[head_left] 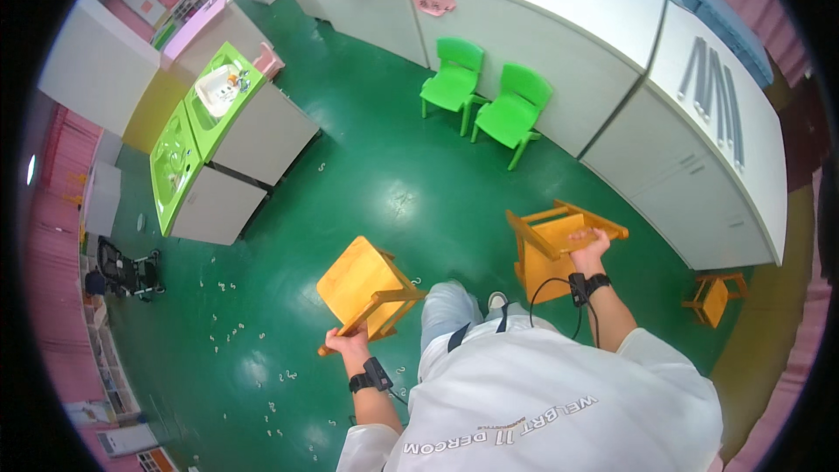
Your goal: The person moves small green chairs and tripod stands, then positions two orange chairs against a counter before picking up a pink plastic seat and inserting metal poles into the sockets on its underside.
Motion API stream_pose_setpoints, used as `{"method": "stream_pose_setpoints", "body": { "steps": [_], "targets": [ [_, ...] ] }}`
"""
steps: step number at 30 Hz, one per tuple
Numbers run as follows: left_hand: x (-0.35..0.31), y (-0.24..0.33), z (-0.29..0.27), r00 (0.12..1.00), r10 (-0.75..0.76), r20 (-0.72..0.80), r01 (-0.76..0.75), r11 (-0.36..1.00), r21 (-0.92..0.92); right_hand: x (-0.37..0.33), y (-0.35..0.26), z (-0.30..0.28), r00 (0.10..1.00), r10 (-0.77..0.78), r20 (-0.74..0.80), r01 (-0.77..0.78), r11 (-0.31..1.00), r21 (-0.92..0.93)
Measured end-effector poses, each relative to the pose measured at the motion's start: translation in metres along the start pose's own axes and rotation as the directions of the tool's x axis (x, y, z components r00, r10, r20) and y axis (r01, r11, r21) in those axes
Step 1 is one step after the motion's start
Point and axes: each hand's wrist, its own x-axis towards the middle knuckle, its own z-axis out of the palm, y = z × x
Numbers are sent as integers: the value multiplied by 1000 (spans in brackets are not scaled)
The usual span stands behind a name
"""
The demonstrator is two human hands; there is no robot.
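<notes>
Status: grab phase looks done, set-down not. Left hand [351, 345], lower centre of the frame: fingers closed round the back rail of a yellow-brown wooden chair with a flat, rounded seat [357, 284]. Right hand [592, 249], right of centre: fingers hooked over the top rail of a second yellow-brown wooden chair with a slatted frame [557, 232]. Neither is released, so I'd call it mid-handling. Both chairs sit over the glossy green floor [367, 188], one either side of the legs; can't tell from this angle whether their feet touch it. Left over: a small yellow-brown wooden chair [716, 301] at the right of the frame, no hand on it, near the end of the long white counter [559, 4]. Two bright green plastic chairs [454, 83] [514, 114], upper centre, stand side by side along the counter front, also unheld; can't tell if they count as done.
</notes>
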Motion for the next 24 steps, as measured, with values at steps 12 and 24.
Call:
{"method": "stream_pose_setpoints", "body": {
  "steps": [12,24],
  "targets": [
    [191,1,272,998,28,-59,-23,997,70,139,209,323,979,202,26,-199,975,-96],
    [329,-4,628,998,-62,-8,60,925,375,263,412,638,936,342,82,-334,937,-102]
  ]
}}
